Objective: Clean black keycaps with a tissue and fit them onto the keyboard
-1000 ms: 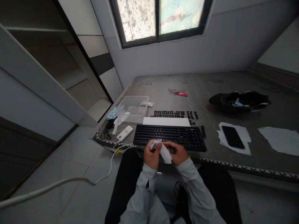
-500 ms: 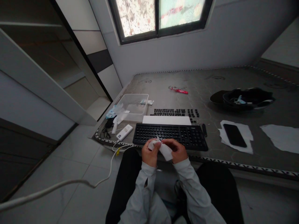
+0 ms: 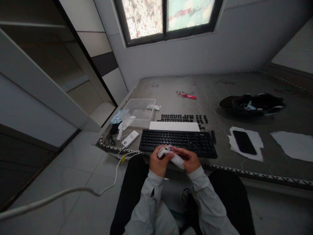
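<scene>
Window [image 3: 164,20] far beyond; left hand [image 3: 157,162] and right hand [image 3: 192,162] hold white tissue [image 3: 177,160] in a narrow grip, keyboard [image 3: 181,140] just ahead of it, phone [image 3: 244,142] to its right.

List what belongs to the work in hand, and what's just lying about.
In the work, it seems:
white tissue, held in the left hand and right hand
black keyboard
loose keycaps

Apparently just lying about:
phone
red packet
black cap
clear plastic bin

Tissue [image 3: 178,160]: looks like paper, matt, creased; keyboard [image 3: 176,137] along mattress [image 3: 210,88] near edge: plastic, slight sheen; tub [image 3: 143,123] by left edge: clear smooth plastic; phone [image 3: 244,142]: smooth face; mattress: matt
</scene>
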A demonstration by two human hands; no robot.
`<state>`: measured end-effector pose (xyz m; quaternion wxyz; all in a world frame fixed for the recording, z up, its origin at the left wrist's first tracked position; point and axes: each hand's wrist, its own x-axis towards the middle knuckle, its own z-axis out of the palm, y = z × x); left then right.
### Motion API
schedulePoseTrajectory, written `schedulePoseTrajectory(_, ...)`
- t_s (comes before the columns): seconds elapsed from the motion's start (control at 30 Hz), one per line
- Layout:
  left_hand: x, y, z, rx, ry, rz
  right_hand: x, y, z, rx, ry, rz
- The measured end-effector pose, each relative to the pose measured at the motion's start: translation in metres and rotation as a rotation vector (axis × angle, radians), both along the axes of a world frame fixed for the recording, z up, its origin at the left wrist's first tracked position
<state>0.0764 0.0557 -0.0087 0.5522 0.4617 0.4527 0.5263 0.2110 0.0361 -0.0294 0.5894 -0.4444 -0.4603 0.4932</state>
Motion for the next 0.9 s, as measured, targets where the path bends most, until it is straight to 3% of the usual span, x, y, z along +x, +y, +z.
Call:
schedulePoseTrajectory(0.2,0.000,0.000,-0.002,0.021,0.081,0.089,0.004,0.002,-0.007,-0.017,-0.040,0.064)
schedulePoseTrajectory(0.6,0.003,0.000,-0.014,-0.071,0.063,0.185,-0.010,0.003,-0.006,0.093,-0.164,-0.130)
schedulePoseTrajectory(0.73,0.003,0.003,-0.015,-0.091,-0.045,0.097,-0.007,0.007,-0.010,0.176,-0.201,-0.183)
schedulePoseTrajectory(0.9,0.003,0.006,-0.022,-0.093,-0.170,-0.052,0.000,0.007,-0.018,0.203,-0.200,-0.101)
